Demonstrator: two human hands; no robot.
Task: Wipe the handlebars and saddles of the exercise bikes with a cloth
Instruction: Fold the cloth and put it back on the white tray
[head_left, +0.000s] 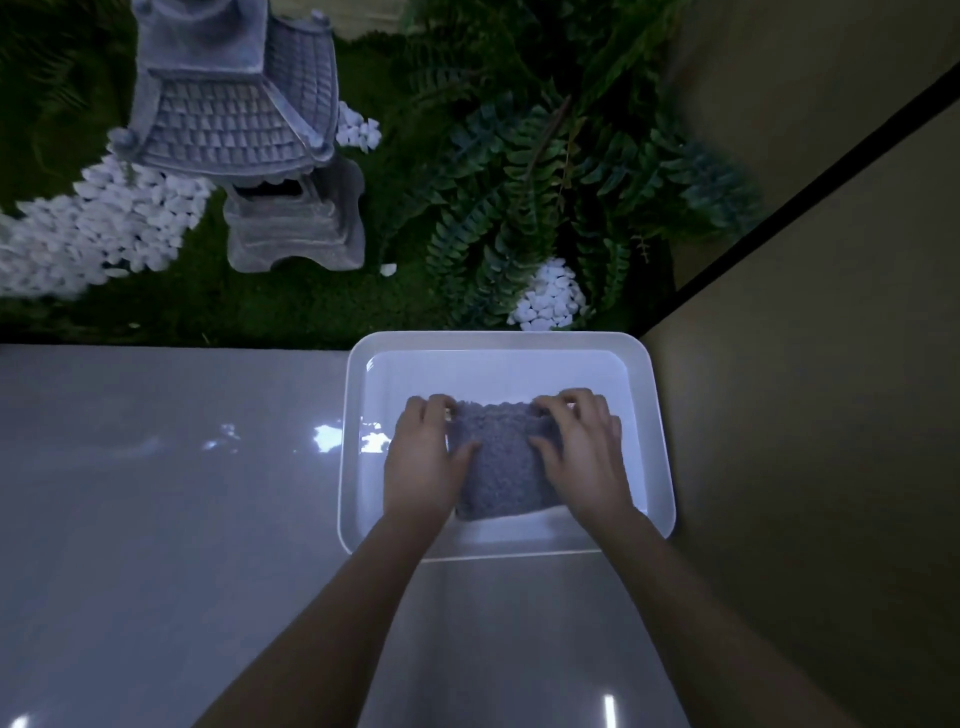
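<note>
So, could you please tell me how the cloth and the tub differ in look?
The cloth is grey and nubbly, the tub white and smooth. The cloth is smaller, lying inside the tub, gripped by the left hand and right hand. Both are roughly rectangular.

Glossy grey floor (156, 519) carries 1 white plastic tub (660, 467).

A basin (498, 341) sits on the floor (156, 493) at its far right corner, the cloth (501, 467) inside it. Beyond the far edge stand a lantern (244, 119) at left and ferns (519, 171) at right.
</note>
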